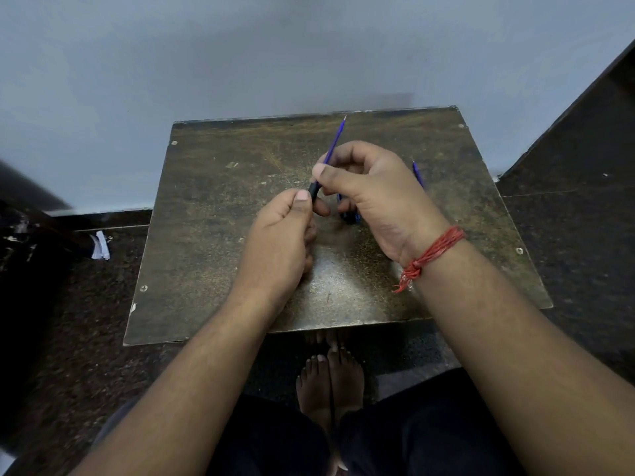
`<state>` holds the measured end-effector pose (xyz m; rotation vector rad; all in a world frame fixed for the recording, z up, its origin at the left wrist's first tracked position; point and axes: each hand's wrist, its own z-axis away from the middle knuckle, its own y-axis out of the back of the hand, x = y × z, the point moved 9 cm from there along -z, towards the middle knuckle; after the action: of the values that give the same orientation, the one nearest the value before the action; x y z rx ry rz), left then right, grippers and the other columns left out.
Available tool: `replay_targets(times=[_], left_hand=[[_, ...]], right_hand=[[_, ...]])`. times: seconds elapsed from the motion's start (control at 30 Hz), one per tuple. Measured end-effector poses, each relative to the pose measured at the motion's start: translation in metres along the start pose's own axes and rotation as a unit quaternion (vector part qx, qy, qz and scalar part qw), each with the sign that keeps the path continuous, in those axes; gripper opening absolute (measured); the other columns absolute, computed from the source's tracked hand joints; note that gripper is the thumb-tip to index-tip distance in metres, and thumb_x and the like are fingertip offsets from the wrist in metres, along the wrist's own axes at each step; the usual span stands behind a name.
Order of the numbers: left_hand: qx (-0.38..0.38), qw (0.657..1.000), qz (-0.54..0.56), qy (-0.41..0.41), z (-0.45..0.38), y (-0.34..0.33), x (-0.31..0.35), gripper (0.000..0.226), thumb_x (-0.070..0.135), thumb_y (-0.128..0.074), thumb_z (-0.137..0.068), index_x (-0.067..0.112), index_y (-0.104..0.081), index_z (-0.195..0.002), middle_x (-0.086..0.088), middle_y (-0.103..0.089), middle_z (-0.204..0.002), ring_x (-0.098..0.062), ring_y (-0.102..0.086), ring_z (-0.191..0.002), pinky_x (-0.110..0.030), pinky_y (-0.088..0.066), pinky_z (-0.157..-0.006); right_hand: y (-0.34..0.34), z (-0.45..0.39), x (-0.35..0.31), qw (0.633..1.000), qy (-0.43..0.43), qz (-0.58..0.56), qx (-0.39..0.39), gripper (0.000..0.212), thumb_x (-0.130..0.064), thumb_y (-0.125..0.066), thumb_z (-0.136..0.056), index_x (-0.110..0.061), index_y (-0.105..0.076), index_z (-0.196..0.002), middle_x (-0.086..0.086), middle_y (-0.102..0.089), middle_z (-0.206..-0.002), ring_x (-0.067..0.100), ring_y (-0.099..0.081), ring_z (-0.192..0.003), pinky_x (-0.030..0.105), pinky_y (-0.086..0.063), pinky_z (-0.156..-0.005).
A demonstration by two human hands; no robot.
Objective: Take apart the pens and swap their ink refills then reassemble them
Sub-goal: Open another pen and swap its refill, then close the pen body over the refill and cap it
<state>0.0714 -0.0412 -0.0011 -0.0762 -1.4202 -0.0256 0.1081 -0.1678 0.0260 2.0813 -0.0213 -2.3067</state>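
Both hands pinch one pen over the table.
Left hand [280, 231] pinches the black pen barrel [314, 191]; right hand [367, 190] pinches the thin blue refill [335, 140], probably light, bendable; better held near the barrel.

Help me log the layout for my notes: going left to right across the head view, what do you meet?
Crumpled white paper on the floor → left hand → blue refill sticking up from the right hand → second blue pen part → red thread wristband.
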Motion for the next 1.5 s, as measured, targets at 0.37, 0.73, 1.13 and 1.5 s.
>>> replay_targets(times=[0.37, 0.73, 1.13, 1.5], left_hand=[[-0.015, 1.0, -0.006, -0.012, 0.0, -0.001, 0.0, 0.034, 0.04, -0.041, -0.099, 0.025, -0.064, -0.08, 0.008, -0.032, -0.055, -0.005, -0.026, -0.043, -0.023, -0.026, -0.042], [-0.006, 1.0, 0.004, -0.013, -0.001, 0.0, 0.0, 0.034, 0.037, -0.04, -0.101, 0.024, -0.064, -0.08, 0.009, -0.033, -0.054, -0.004, -0.025, -0.042, -0.022, -0.024, -0.041], [0.011, 1.0, -0.003, -0.014, 0.0, 0.003, 0.0, 0.036, 0.029, -0.038, -0.107, 0.022, -0.062, -0.081, 0.008, -0.032, -0.055, -0.005, -0.024, -0.043, -0.022, -0.022, -0.043], [0.011, 1.0, 0.01, -0.011, -0.001, 0.004, -0.001, 0.039, 0.033, -0.04, -0.103, 0.029, -0.064, -0.074, 0.008, -0.03, -0.054, -0.005, -0.022, -0.042, -0.024, -0.02, -0.044]], right_hand=[[0.015, 0.0, -0.009, 0.998, 0.028, -0.015, 0.058, 0.011, -0.021, -0.067, -0.093, -0.017, -0.066, -0.083, -0.002, -0.07, -0.076, 0.008, -0.063, -0.072, 0.02, -0.047, -0.061], [0.023, -0.002, -0.01, 0.991, 0.047, 0.102, 0.075, 0.023, -0.037, -0.061, -0.096, -0.017, -0.069, -0.088, -0.005, -0.072, -0.079, 0.006, -0.063, -0.074, 0.023, -0.048, -0.066], [0.02, -0.005, -0.01, 0.826, 0.075, 0.554, 0.064, 0.011, -0.02, -0.056, -0.092, -0.017, -0.06, -0.102, 0.003, -0.068, -0.096, 0.029, -0.051, -0.109, 0.032, -0.034, -0.072], [0.022, -0.003, -0.011, 0.833, 0.031, 0.549, 0.067, 0.021, -0.022, -0.057, -0.086, -0.014, -0.06, -0.105, 0.004, -0.064, -0.092, 0.031, -0.059, -0.103, 0.033, -0.04, -0.071]])
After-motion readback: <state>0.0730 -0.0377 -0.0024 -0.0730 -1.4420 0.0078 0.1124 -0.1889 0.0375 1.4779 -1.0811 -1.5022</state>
